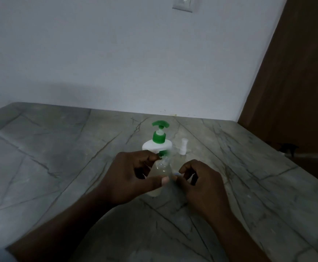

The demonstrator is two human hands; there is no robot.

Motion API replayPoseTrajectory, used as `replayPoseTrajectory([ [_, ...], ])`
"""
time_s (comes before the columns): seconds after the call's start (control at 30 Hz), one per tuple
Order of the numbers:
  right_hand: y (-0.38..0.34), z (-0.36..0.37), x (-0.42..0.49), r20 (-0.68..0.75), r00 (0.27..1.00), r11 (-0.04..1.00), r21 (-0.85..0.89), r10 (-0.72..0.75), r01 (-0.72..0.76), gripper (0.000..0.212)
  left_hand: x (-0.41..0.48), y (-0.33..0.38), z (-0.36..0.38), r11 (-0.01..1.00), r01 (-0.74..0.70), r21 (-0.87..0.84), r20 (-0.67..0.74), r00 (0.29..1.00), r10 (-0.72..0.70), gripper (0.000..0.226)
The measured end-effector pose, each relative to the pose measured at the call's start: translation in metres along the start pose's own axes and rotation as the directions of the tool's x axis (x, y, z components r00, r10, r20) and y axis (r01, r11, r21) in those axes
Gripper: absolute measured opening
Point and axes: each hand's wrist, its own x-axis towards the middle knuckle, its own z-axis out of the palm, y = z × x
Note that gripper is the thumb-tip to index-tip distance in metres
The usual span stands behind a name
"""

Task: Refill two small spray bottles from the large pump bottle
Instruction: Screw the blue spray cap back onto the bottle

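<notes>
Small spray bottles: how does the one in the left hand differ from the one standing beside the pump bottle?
The held spray bottle is tilted in the left hand's grip; the standing spray bottle is upright on the counter, untouched. The standing one shows a white spray top; the held one's top is too blurred to tell. Both are small and translucent.

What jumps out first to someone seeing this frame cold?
The green-topped pump bottle, standing on the veined counter, is the only strong colour. Just in front of it the left hand grips a small spray bottle of pale liquid, with the right hand curled close beside it. A second small bottle with a white top stands right of the pump bottle.
</notes>
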Motion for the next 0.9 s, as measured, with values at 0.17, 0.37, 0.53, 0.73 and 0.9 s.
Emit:
replayPoseTrajectory([
  [0.17, 0.007, -0.001, -0.002, 0.070, 0.994, 0.991, -0.108, 0.082, -0.074, 0.026, 0.000, -0.001, 0.005, 0.995, 0.018, 0.103, 0.094, 0.995, -0.028, 0.043],
  [0.37, 0.009, 0.002, -0.001, 0.136, 0.977, 0.975, -0.175, 0.161, -0.137, 0.028, -0.002, -0.006, 0.008, 0.988, 0.011, 0.153, 0.112, 0.993, -0.029, 0.029],
  [0.53, 0.009, 0.001, 0.000, 0.166, 0.974, 0.966, -0.231, 0.152, -0.112, 0.018, -0.002, -0.007, 0.010, 0.985, 0.027, 0.173, 0.131, 0.990, -0.050, 0.029],
  [0.73, 0.008, -0.002, -0.001, 0.100, 0.987, 0.979, -0.172, 0.129, -0.111, 0.018, -0.002, -0.017, 0.014, 0.974, 0.057, 0.220, 0.145, 0.985, -0.091, 0.048],
  [0.9, 0.004, -0.016, 0.004, -0.163, 0.965, 0.966, 0.189, 0.208, -0.176, 0.012, -0.001, -0.017, 0.013, 0.978, 0.065, 0.197, 0.149, 0.984, -0.096, 0.050],
])
